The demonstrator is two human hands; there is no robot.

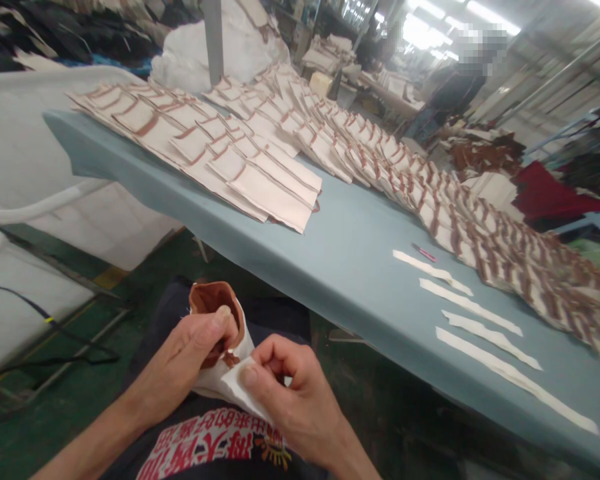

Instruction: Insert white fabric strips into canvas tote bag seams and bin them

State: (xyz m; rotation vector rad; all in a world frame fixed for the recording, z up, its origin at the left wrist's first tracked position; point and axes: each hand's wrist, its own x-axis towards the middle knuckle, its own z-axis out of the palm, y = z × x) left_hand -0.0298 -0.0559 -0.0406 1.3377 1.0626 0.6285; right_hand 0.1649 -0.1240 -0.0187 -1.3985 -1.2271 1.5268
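Observation:
In my lap is a cream cloth piece with a brown lining [211, 298], its mouth standing open toward the table. My left hand [193, 357] is closed on the rim of this piece, thumb over the brown edge. Close beside it, my right hand [295, 393] pinches a white cloth edge [237, 383] between thumb and fingers. Whether that white edge belongs to the same piece or is a separate strip, I cannot tell. A bit of brown cloth shows between the two hands.
A blue-green covered table [360, 227] runs across in front of me. On it lie overlapping cream pieces with brown trim [190, 140], a long row of similar pieces [430, 193], several white strips [480, 307] and pink-handled snips [424, 252]. White bins [45, 127] stand left. A person [455, 87] is beyond.

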